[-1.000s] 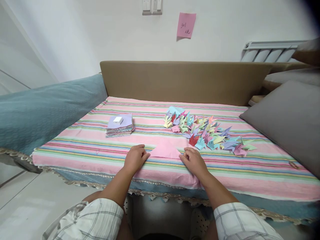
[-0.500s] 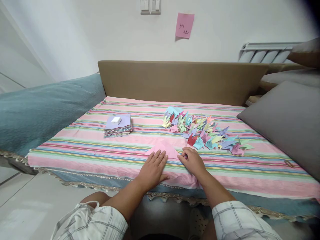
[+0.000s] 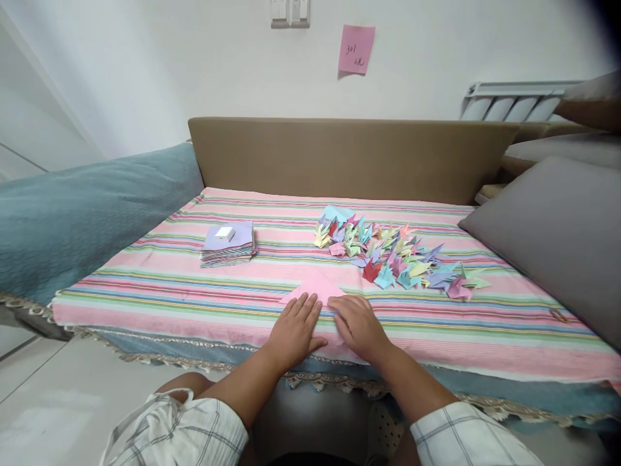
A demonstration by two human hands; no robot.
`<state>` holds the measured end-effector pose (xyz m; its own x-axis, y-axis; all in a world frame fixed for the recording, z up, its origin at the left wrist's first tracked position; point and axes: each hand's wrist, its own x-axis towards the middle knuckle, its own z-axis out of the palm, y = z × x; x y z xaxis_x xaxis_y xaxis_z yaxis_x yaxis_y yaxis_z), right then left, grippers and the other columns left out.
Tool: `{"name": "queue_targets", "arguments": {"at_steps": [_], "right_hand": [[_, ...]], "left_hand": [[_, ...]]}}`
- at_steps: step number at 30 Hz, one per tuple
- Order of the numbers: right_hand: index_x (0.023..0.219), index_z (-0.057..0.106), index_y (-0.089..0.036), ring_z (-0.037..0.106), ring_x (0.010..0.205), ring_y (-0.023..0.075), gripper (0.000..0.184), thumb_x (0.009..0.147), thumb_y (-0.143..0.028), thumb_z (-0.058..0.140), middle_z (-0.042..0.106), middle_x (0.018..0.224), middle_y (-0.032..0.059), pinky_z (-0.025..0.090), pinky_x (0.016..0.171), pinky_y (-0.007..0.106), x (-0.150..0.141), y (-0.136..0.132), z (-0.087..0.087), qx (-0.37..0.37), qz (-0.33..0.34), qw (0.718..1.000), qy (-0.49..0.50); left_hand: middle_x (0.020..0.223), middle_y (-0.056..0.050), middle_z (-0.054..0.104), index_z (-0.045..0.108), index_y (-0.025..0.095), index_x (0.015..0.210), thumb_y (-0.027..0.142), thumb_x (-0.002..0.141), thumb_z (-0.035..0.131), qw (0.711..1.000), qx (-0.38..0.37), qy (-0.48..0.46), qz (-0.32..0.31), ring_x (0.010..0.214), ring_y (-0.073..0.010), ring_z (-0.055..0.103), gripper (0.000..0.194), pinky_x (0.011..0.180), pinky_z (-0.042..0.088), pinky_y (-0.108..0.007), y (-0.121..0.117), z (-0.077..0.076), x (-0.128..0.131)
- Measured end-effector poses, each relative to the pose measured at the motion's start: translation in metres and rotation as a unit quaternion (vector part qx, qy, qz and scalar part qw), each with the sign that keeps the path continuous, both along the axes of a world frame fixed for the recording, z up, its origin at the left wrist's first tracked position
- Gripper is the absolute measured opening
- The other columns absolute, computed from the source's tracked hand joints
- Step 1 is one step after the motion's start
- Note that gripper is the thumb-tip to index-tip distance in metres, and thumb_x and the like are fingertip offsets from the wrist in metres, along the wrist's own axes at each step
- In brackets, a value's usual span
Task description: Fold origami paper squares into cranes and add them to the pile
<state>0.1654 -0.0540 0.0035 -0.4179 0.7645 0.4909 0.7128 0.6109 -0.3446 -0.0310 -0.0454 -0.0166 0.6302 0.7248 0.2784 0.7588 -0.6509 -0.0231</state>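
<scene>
A sheet of pink origami paper (image 3: 317, 285), folded into a triangle, lies on the striped cloth with its peak pointing away from me. My left hand (image 3: 295, 327) rests flat and open on its near edge, left of the middle. Against the right part of that edge, my right hand (image 3: 359, 327) touches the paper with bent fingertips, its thumb held apart from them. Both hands cover parts of the near edge. Beyond and to the right spread several folded paper cranes (image 3: 383, 249) in many colours.
At left stands a stack of coloured paper (image 3: 228, 252) with a small white block (image 3: 224, 233) on top. The striped cloth (image 3: 160, 285) covers the seat. A grey cushion (image 3: 553, 226) leans at right, near a small brownish object (image 3: 559, 315). A brown backrest (image 3: 349, 158) stands behind.
My right hand has slid left along the paper's near edge, from its right corner toward my left hand, and its fingers have loosened. My left hand stays in place.
</scene>
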Motion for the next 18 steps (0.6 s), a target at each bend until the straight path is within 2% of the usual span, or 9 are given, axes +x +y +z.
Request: {"name": "queue_targets", "arguments": {"at_steps": [3,5,12,18], "right_hand": [[0.124,0.047,-0.021,0.048,0.114,0.0216,0.043,0.082,-0.013,0.042,0.057,0.122,0.0073,0.025,0.101,0.042,-0.009,-0.005,-0.004,-0.02,0.016,0.999,-0.027],[0.126,0.046,-0.021,0.048,0.114,0.0221,0.045,0.082,-0.014,0.043,0.057,0.122,0.0079,0.024,0.101,0.043,-0.01,-0.006,-0.006,-0.034,0.008,0.999,-0.037],[0.116,0.054,-0.021,0.056,0.1,0.0227,0.034,0.083,-0.02,0.046,0.064,0.109,0.0076,0.035,0.091,0.04,0.011,-0.003,-0.002,-0.061,-0.055,0.996,-0.028],[0.106,0.059,-0.023,0.062,0.086,0.0215,0.027,0.083,-0.023,0.044,0.069,0.093,0.0039,0.043,0.077,0.033,0.036,0.004,-0.003,-0.098,-0.147,0.984,-0.013]], "left_hand": [[0.143,-0.014,0.033,0.033,0.016,0.137,0.056,0.077,0.051,1.0,-0.001,-0.005,-0.001,0.133,-0.0295,0.026,0.074,0.107,0.024,-0.045,0.0,0.0,0.0],[0.142,-0.015,0.034,0.033,0.015,0.137,0.056,0.078,0.051,1.0,-0.004,-0.007,-0.002,0.133,-0.0298,0.027,0.074,0.106,0.024,-0.046,0.0,0.001,0.0],[0.142,-0.014,0.035,0.034,0.017,0.136,0.056,0.077,0.051,1.0,-0.008,-0.015,-0.004,0.132,-0.0301,0.028,0.072,0.106,0.024,-0.046,-0.001,0.003,0.001],[0.143,-0.013,0.034,0.035,0.016,0.136,0.056,0.077,0.052,1.0,-0.02,-0.011,-0.002,0.132,-0.0304,0.027,0.073,0.106,0.025,-0.046,-0.001,0.004,0.001]]}}
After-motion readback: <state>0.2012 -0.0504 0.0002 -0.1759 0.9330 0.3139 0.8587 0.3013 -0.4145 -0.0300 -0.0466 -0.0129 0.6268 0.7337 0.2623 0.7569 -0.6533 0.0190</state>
